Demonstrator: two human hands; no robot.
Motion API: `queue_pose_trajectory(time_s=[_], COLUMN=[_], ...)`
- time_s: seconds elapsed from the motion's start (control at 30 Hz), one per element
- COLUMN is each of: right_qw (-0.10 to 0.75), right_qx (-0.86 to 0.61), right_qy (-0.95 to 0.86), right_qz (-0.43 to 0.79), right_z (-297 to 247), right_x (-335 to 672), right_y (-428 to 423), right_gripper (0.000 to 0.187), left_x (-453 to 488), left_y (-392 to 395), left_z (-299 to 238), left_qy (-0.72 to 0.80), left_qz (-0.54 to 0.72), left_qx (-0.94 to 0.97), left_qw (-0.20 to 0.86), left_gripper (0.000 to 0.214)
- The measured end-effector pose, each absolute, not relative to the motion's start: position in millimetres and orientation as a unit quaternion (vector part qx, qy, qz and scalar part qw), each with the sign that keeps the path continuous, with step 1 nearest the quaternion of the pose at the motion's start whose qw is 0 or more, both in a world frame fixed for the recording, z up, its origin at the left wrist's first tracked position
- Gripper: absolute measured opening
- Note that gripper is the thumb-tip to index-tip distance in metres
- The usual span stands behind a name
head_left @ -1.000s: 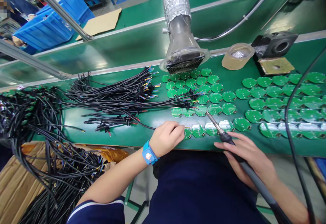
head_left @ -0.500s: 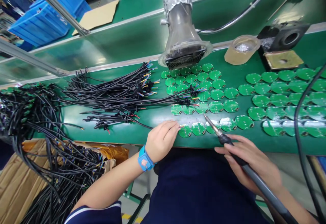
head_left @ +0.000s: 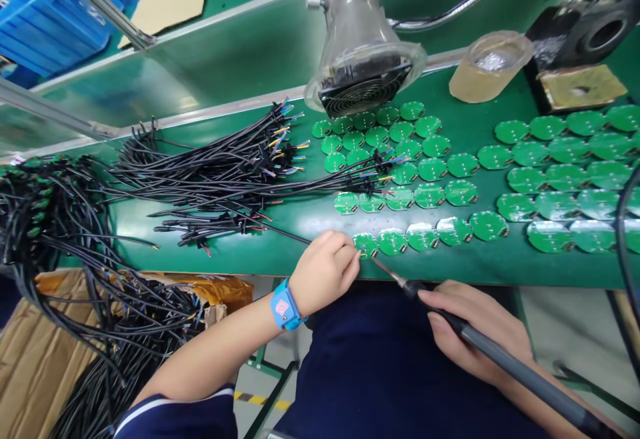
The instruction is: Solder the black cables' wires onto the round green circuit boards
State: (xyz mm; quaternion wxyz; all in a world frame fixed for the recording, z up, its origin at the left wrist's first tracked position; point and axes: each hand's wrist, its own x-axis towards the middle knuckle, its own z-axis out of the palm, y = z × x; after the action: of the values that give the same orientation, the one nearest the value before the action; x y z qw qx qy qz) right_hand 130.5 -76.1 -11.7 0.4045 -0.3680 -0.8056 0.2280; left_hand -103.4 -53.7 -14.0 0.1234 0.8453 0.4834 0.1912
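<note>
The left hand [head_left: 325,272] pinches a black wire [head_left: 293,234] at the edge of the nearest green circuit board [head_left: 365,246]. The right hand [head_left: 473,329] is closed around a soldering iron [head_left: 505,359], whose tip has swung left, now just beside that board. More boards and wire bundles [head_left: 210,186] lie across the green desk [head_left: 450,267], beneath a fume extractor [head_left: 363,72].

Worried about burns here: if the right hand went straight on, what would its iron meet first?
Likely the green circuit board at the left hand's fingertips, just ahead of the soldering iron's tip; depth is unclear.
</note>
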Motion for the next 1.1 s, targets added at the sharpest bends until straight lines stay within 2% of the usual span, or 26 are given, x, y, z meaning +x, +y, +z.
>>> queue_pose_trajectory(time_s=[0.23, 1.1], right_qw=[0.408, 0.379], right_qx=[-0.355, -0.337], right_qy=[-0.809, -0.842], right_qz=[0.232, 0.187], right_z=[-14, -22], right_x=[123, 125], right_y=[-74, -85], right_gripper=[0.02, 0.027], left_x=[-106, -101], left_y=[-52, -55], left_z=[-10, -13], left_qy=[0.457, 0.488], left_qz=[0.151, 0.144], left_qx=[0.868, 0.854], left_qw=[0.127, 0.109], left_gripper=[0.018, 0.02])
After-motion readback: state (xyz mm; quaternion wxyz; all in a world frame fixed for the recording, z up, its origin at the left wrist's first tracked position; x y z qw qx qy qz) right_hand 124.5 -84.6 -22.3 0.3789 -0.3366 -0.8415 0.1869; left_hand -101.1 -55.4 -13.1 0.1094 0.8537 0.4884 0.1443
